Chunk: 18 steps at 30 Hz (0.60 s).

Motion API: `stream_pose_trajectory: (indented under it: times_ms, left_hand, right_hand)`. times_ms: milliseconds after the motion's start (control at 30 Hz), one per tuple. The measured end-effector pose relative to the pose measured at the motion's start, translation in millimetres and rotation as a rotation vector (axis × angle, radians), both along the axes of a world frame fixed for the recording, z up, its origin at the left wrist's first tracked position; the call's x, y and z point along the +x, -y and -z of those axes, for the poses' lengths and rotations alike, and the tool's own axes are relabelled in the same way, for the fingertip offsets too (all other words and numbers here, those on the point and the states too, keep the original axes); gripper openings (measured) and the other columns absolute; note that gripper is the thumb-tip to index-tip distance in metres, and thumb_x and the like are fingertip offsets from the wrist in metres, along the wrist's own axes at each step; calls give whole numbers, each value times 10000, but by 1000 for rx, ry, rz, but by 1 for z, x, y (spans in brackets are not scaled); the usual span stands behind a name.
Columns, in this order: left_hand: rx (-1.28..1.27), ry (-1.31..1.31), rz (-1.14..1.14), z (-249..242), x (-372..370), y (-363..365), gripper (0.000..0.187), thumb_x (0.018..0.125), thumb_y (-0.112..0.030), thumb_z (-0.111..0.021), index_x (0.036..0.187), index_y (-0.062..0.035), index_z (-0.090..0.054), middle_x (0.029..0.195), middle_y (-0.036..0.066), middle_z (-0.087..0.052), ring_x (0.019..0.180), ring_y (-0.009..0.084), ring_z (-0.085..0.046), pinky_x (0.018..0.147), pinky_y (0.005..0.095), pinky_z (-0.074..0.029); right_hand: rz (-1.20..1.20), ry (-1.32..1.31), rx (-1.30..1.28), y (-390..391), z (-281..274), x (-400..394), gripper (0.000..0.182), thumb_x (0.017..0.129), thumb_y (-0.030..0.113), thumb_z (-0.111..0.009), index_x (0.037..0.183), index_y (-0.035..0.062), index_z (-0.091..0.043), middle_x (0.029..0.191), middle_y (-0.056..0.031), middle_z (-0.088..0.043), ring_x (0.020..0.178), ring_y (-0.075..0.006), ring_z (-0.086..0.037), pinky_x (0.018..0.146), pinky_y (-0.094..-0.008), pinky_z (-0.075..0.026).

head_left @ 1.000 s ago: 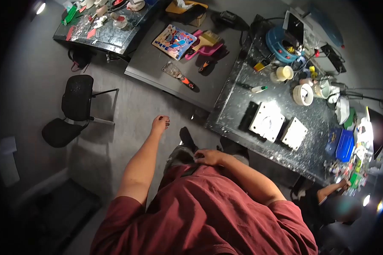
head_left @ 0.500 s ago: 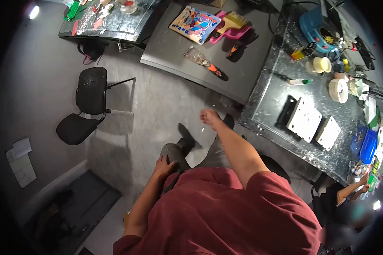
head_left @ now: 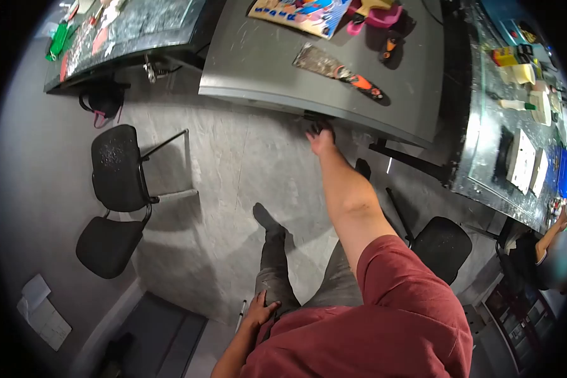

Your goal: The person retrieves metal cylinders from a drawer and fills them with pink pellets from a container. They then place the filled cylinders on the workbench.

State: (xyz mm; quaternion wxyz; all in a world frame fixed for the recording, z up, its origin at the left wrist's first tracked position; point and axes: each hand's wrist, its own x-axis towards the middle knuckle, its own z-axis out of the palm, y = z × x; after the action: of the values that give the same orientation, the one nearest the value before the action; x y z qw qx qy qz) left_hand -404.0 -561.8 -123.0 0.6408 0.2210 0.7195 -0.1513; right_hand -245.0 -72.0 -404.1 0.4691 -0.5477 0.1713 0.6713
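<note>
Resting on the dark trouser leg, the left hand point(head_left: 258, 310) is holding its thumb and fingers apart. Grey floor point(head_left: 223, 164) is stretching leftward to a black padded chair point(head_left: 116, 170). Ahead, the right hand point(head_left: 322, 137) is reaching to the grey flat-topped table point(head_left: 264, 63), just under its front edge; its grip I cannot tell. Beyond that edge, a stained scraper with orange-black handle point(head_left: 341, 73) is lying flat.

Right arm point(head_left: 353, 195) outstretched, right hand point(head_left: 321, 136) foremost, left hand point(head_left: 260, 309) on thigh point(head_left: 276, 283)
</note>
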Motion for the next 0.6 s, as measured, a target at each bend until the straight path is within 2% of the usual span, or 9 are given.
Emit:
stream_pose_trajectory:
  times_ms: [67, 133, 267, 333, 467, 600]
  left_hand:
    - [8, -1, -18, 1, 1, 11, 972, 770, -594, -667, 1483, -40, -308, 1522, 253, -280, 1420, 372, -269, 1160, 408, -247]
    - [-7, 13, -55, 2, 2, 13, 963, 771, -588, -670, 1480, -42, -314, 1513, 246, -300, 1409, 375, -287, 1157, 408, -252]
    - [-38, -5, -32, -6, 9, 4, 939, 771, -570, -673, 1476, -54, -329, 1508, 245, -309, 1402, 377, -299, 1155, 409, -258]
    - [-16, -18, -99, -10, 9, -5, 938, 762, -562, -680, 1477, -64, -333, 1507, 249, -309, 1400, 378, -300, 1151, 414, -264]
    - [-17, -41, -31, 0, 10, 2, 947, 751, -564, -684, 1479, -72, -331, 1505, 250, -311, 1403, 380, -294, 1147, 420, -270]
    - [-5, -51, -38, 5, 6, 5, 957, 742, -574, -685, 1480, -77, -332, 1510, 247, -305, 1406, 382, -287, 1148, 423, -268]
  right_hand:
    - [50, -37, 70, 2, 10, -3, 199, 912, 223, -536, 1052, 84, -561, 1218, -86, -541, 1120, -277, -543, 1051, -504, -372]
    - [161, -186, 79, 0, 3, -4, 217, 905, 283, -568, 1056, 128, -566, 1190, -31, -532, 1107, -259, -504, 1080, -509, -313]
    - [188, -91, 21, 15, -19, -12, 213, 919, 323, -564, 1072, 175, -567, 1184, 3, -510, 1122, -228, -442, 1063, -480, -329]
    - [125, -168, 100, 19, -30, -9, 205, 943, 335, -543, 1095, 198, -561, 1220, 14, -485, 1173, -210, -385, 1056, -446, -335]
    - [44, -134, 76, 25, -43, 1, 200, 964, 314, -517, 1110, 182, -554, 1236, 17, -473, 1115, -200, -422, 1027, -433, -364]
    - [-38, -167, 63, 57, -41, -1, 225, 946, 302, -563, 1128, 170, -555, 1166, 23, -513, 1008, -176, -480, 971, -404, -406]
